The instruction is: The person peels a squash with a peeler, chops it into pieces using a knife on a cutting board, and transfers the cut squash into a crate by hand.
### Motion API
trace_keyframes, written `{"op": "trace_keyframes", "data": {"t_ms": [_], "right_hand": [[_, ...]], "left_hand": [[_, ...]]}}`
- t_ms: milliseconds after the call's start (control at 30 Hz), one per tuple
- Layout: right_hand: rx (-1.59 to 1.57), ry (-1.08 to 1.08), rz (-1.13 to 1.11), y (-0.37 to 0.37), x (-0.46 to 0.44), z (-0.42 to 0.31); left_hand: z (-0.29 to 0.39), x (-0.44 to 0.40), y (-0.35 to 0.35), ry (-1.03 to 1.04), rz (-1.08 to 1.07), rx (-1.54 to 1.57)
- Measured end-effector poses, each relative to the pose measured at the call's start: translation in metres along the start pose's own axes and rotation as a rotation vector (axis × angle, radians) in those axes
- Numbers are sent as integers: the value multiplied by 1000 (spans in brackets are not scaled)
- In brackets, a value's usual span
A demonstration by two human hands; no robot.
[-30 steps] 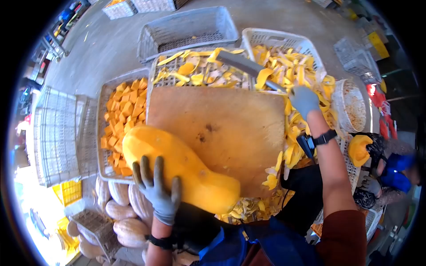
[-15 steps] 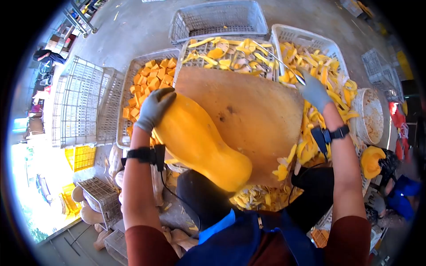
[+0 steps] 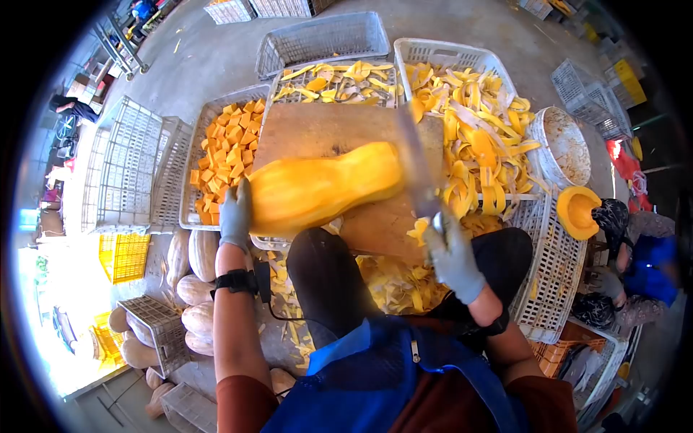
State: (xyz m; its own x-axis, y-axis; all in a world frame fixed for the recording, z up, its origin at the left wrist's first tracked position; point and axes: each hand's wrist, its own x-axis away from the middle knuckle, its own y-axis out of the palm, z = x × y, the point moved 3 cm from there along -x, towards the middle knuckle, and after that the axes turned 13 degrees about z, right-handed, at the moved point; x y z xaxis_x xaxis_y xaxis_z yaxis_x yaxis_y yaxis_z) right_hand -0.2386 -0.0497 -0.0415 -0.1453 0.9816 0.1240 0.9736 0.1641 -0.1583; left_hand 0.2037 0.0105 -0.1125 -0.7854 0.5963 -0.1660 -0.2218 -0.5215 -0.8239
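Note:
A peeled yellow squash (image 3: 325,184) lies across the wooden board (image 3: 303,130), its narrow end to the right. My gloved left hand (image 3: 236,215) presses against its wide left end, the fingers partly hidden. In my gloved right hand (image 3: 453,252) is the handle of a large knife (image 3: 416,155); the blade, blurred, points away from me beside the squash's narrow end. Orange cubes (image 3: 232,141) fill a crate left of the board. Peel strips (image 3: 480,137) are heaped in a crate on the right.
Beyond the board stands an empty grey crate (image 3: 325,45). A white bucket (image 3: 563,148) is at the right, near a person's gloved hand (image 3: 606,281) and a halved squash (image 3: 579,212). Unpeeled squashes (image 3: 204,256) lie at the lower left, near stacked white crates (image 3: 126,166).
The squash has turned to lie more nearly crosswise. My left hand has moved down to its left end. My right hand has come nearer to me, bringing the knife beside the narrow end.

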Motion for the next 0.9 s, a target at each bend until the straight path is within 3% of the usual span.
{"op": "trace_keyframes", "data": {"t_ms": [33, 67, 133, 167, 367, 400, 500, 533, 567, 600, 633, 667, 700, 733, 767, 833, 867, 900], "right_hand": [[82, -60, -71, 4, 8, 2], [224, -309, -83, 8, 9, 1], [348, -531, -97, 18, 3, -15], [330, -504, -105, 21, -2, -25], [-53, -774, 107, 38, -29, -171], [-79, -794, 149, 45, -34, -170], [368, -1017, 246, 87, -46, -57], [757, -591, -77, 102, -47, 20], [731, -448, -180, 99, -42, 58], [697, -307, -272, 101, -43, 58], [684, -332, -287, 104, -58, 52], [672, -322, -310, 101, -65, 53], [658, -285, -331, 96, -57, 38], [630, 113, -465, 94, -54, -11], [713, 16, -420, 98, -61, -1], [859, -175, -339, 113, -64, 40], [835, -162, -324, 116, -60, 51], [812, -158, -305, 118, -59, 55]], "left_hand": [[-3, 7, 3, -1, 50, -19], [-7, 13, 5, -3, 99, -37], [8, 25, 1, -5, 190, 60], [16, 31, -6, -193, 134, 171], [21, 31, -7, -202, 142, 160], [25, 33, -9, -218, 130, 149], [2, 27, 7, -116, 155, 65], [-7, 25, 15, -78, 170, 39], [0, 33, 8, -123, 170, 45], [16, 40, -7, -157, 174, 54], [25, 42, -12, -211, 184, 70], [-14, 31, 18, -33, 218, 115], [-8, 35, 12, -43, 198, 142], [-5, 41, 7, 103, 163, 68], [2, 39, 2, 251, 152, 4], [25, 44, -15, -185, 170, 156], [-6, 40, 9, 100, 255, 2], [-4, 38, 4, 41, 242, 223]]}}
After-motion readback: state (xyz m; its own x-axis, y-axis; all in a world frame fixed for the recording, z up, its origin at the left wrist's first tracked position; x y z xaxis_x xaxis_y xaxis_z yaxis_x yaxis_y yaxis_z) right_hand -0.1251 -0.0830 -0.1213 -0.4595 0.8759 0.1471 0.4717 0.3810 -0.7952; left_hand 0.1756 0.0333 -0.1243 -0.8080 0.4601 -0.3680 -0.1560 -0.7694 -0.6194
